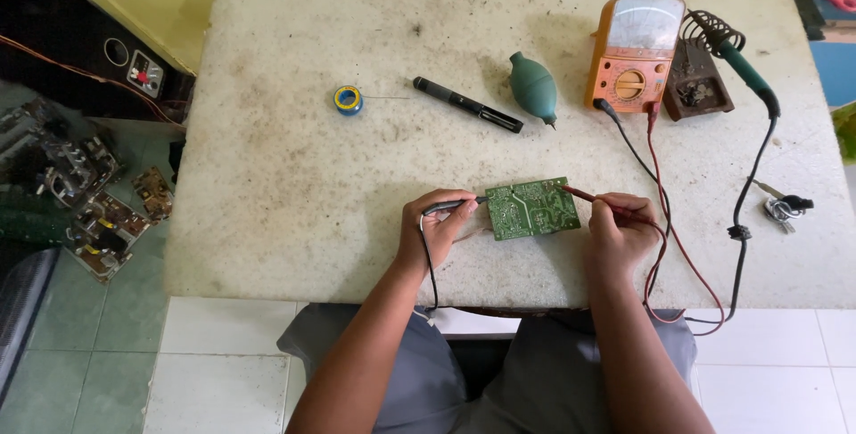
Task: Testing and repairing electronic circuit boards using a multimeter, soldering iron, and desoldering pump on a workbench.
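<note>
A small green circuit board (532, 208) lies on the stained white table (294, 166), near its front edge. My left hand (437, 229) grips a black test probe (452, 206) whose tip touches the board's left edge. My right hand (618, 229) pinches a red test probe (588, 197) with its tip on the board's upper right corner. Black and red leads run from the probes back to an orange analogue meter (635, 52) at the far right of the table.
On the table lie a solder spool (348, 99), a black pen-shaped tool (466, 104), a green rubber bulb blower (533, 86), a soldering iron on its stand (713, 64) and keys (785, 209). Scrap circuit boards (98, 220) sit on the floor at left.
</note>
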